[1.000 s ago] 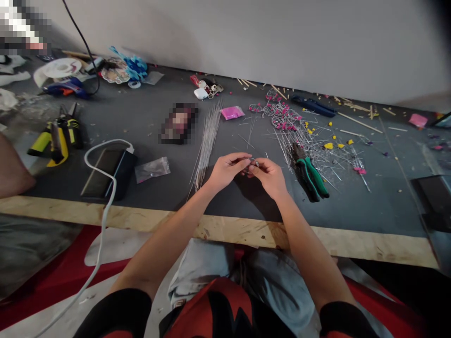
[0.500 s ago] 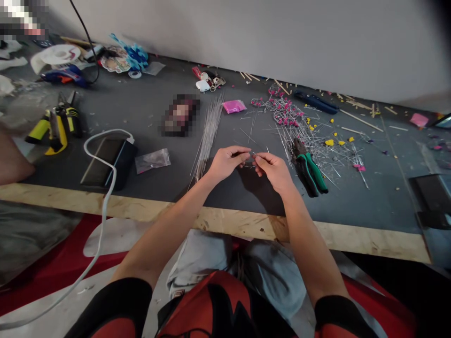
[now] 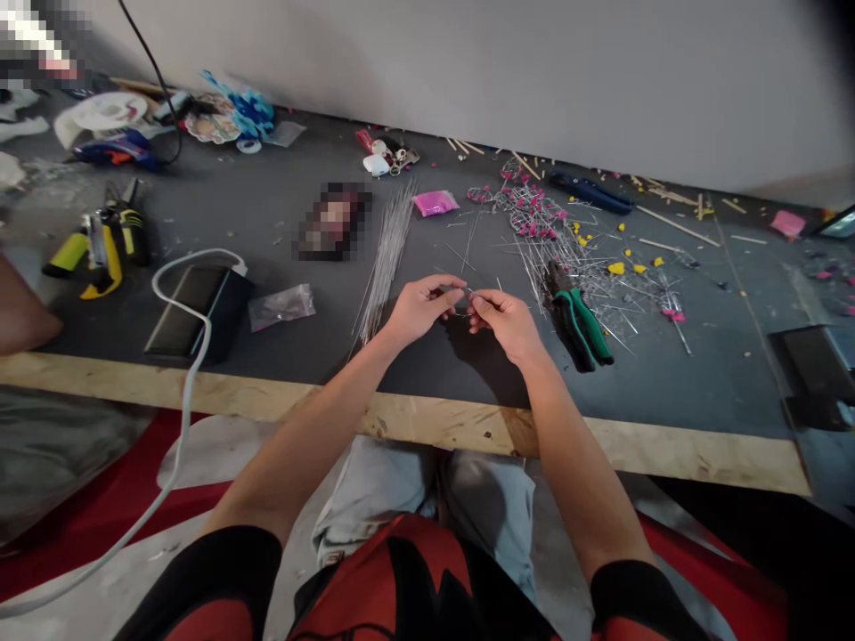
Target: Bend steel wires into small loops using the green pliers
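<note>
My left hand [image 3: 422, 307] and my right hand [image 3: 502, 320] face each other above the table near its front edge. Both are closed, pinching a thin metal wire [image 3: 462, 313] that curves between the fingertips; its full shape is partly hidden by the fingers. Left of my left hand lies a bundle of long straight wires [image 3: 389, 254]. Pliers with green and black handles [image 3: 580, 325] rest to the right of my right hand. Beyond them is a pile of cut wires with pink tips [image 3: 534, 214].
Behind the hands lies a pink packet [image 3: 435, 203]. Leftward are a small clear bag [image 3: 283, 307], a black power bank [image 3: 193, 312] with a white cable [image 3: 193, 392], and yellow-black pliers [image 3: 100, 249]. A dark blue cutter [image 3: 591, 192] lies near the wall. Another person's arm [image 3: 23, 307] is at far left.
The whole view has shifted slightly, so things sit a little further left. Both hands keep pinching the wire, with the fingertips slightly closer together.
</note>
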`<state>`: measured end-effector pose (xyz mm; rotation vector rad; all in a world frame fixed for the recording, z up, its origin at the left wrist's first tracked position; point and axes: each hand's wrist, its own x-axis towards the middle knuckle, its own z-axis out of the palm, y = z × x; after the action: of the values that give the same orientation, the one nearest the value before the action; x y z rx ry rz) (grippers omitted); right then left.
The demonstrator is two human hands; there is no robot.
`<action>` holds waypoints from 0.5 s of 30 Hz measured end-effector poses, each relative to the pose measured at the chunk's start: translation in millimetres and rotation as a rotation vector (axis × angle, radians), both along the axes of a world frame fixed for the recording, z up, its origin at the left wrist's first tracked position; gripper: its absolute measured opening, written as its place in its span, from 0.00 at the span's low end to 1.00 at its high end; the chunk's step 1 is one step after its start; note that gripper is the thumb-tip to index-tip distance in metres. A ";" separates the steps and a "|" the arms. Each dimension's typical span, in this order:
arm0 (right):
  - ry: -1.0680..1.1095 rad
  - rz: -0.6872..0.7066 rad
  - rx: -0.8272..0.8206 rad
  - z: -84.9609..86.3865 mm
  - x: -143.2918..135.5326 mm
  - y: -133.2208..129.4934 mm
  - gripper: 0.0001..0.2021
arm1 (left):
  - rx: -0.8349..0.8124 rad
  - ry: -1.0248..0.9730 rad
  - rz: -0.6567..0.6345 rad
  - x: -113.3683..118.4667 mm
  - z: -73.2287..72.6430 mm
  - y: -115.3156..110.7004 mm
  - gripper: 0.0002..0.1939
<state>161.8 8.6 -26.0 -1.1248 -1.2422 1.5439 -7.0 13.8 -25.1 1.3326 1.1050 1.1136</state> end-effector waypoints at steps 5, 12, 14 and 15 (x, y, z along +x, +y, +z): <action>0.024 0.003 -0.021 -0.4 -0.7 -0.1 0.14 | 0.005 0.033 0.007 -0.6 1.4 0.3 0.11; 0.032 0.012 -0.029 -3.7 -2.5 -0.7 0.14 | 0.015 0.084 0.002 -3.4 -1.4 2.1 0.09; 0.028 0.015 -0.026 -3.3 -3.2 -1.0 0.14 | 0.013 0.086 0.008 -3.7 -3.4 2.6 0.09; 0.026 0.016 -0.024 -2.9 -3.4 -1.1 0.14 | 0.009 0.077 0.010 -3.6 -4.6 2.7 0.09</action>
<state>158.4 7.5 -28.9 -1.1087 -1.2208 1.5848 -10.5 16.5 -29.6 1.3883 1.1649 1.0828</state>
